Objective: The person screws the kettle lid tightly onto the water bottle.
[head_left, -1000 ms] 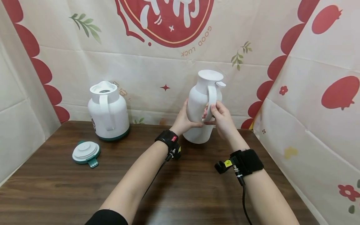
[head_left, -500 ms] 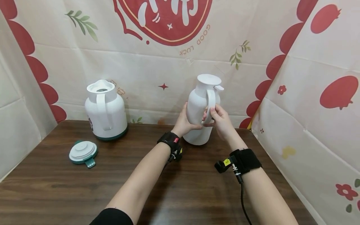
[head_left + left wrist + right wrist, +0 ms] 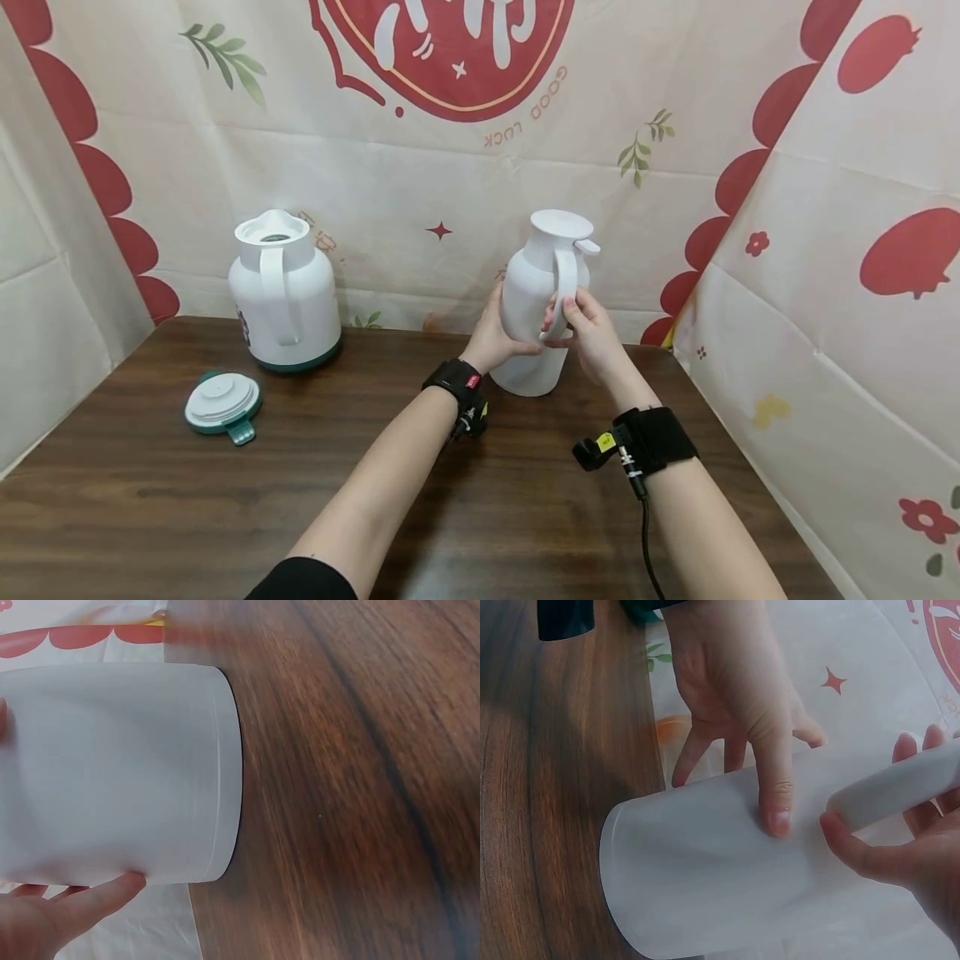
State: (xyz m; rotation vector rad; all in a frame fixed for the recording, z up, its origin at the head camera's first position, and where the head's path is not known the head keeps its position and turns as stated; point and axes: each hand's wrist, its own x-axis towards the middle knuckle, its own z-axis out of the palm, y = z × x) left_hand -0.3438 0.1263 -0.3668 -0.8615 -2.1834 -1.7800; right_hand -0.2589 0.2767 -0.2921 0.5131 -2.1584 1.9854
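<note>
A tall white thermos jug (image 3: 528, 292) stands nearly upright at the right rear of the table; whether its base touches the wood I cannot tell. My left hand (image 3: 493, 337) holds its body from the left, thumb across the near side, as the right wrist view also shows. With its fingers curled round the jug's handle (image 3: 564, 279), my right hand (image 3: 592, 329) grips from the right. The left wrist view shows the jug's lower body (image 3: 112, 772) close up. At the left stands a shorter white jug (image 3: 288, 292) with a green base and its mouth uncovered.
A round white and green lid (image 3: 222, 402) lies in front of the shorter jug. The brown wooden table (image 3: 480, 517) ends at a printed cloth backdrop (image 3: 375, 200), close behind both jugs. Another cloth wall (image 3: 817, 308) rises on the right.
The tall jug has come down and slightly nearer, both hands moving with it and keeping their hold. The shorter jug and the lid stay in place.
</note>
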